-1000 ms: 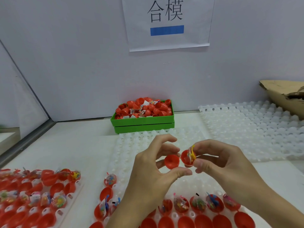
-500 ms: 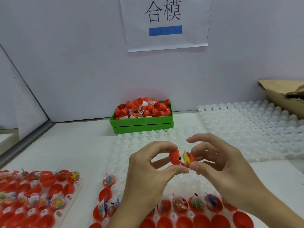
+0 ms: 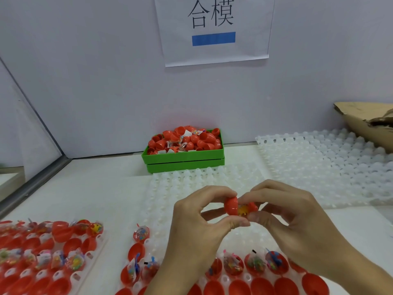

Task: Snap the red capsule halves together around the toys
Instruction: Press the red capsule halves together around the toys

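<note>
the left hand (image 3: 197,226) pinched one red capsule half (image 3: 231,206) while the right hand (image 3: 297,220) pinched the other half (image 3: 253,206), a yellow toy (image 3: 243,210) showing between them, above the white tray (image 3: 191,188) on the worktop (image 3: 95,188).

You've got the two red capsule halves (image 3: 234,206) nearly shut above the white tray (image 3: 204,184), open rims facing, yellow toy (image 3: 243,210) peeking out the gap.
</note>
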{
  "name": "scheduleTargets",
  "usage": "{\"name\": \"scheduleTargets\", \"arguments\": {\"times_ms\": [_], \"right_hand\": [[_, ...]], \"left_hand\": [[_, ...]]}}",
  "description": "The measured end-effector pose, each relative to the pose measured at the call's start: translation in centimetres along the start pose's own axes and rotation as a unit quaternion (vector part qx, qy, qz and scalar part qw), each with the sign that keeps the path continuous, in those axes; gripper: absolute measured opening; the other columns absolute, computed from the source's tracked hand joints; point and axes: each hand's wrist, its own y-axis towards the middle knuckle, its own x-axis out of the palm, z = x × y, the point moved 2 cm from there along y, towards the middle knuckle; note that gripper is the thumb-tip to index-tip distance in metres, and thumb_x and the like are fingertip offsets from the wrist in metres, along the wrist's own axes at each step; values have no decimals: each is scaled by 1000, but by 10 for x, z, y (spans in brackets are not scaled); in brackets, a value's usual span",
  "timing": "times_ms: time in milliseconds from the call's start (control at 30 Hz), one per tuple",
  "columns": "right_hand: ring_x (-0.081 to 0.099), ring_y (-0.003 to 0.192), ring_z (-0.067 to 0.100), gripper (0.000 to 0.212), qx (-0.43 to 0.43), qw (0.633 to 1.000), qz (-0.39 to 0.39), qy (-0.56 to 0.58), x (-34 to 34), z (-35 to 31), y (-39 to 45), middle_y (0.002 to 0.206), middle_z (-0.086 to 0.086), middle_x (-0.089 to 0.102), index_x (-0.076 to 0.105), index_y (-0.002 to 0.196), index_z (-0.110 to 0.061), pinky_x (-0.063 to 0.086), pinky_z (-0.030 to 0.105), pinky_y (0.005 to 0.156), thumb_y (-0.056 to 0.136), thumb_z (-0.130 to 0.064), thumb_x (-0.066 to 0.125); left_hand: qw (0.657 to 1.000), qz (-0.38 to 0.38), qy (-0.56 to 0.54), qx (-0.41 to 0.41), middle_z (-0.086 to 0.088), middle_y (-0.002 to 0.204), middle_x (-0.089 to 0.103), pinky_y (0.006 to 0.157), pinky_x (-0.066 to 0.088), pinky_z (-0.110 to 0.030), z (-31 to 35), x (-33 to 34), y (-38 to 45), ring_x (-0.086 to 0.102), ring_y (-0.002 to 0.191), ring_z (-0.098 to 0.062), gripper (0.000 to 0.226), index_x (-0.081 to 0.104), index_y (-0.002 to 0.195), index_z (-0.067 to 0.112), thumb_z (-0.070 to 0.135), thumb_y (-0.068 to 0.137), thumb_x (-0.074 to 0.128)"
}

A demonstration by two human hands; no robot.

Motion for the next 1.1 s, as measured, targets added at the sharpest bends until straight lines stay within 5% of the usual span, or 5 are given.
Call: {"name": "scheduleTargets", "arguments": {"times_ms": [200,400,600,867,1100], "right_hand": [[68,77,24,44,58,992,37,103,-2,4,0,83,7,68,64,97,-33,57,27,69,78,4,76],[68,74,23,27,70,987,54,133,-1,0,2,82,9,69,67,96,-30,53,21,64,72,-22,75],[69,77,24,27,72,987,53,134,3,0,0,81,8,69,68,93,-29,57,29,68,68,-25,79],[69,75,22,19,82,984,71,139,2,0,1,80,4,73,71,81,-24,57,40,67,66,-33,78],[71,81,23,19,85,980,49,171,1,0,1,86,8,74,74,84,-22,59,35,71,66,-24,80]], "left_hand": [[999,-49,-3,5,13,101,67,79,58,-20,1,2,-1,65,102,-12,33,71,102,34,22,74,81],[998,-57,-13,20,9,98,68,79,59,-23,2,1,-2,65,102,-17,22,70,99,30,17,82,74],[997,-53,43,40,10,87,65,74,58,-18,0,5,-3,63,89,-13,14,69,91,26,15,83,66],[997,-65,-30,-10,22,114,69,84,55,-17,0,5,-5,65,110,-1,40,55,110,45,20,83,69],[997,-45,-50,-24,16,113,71,82,57,-19,-1,1,-1,65,112,-4,42,72,104,31,-5,82,73]]}}
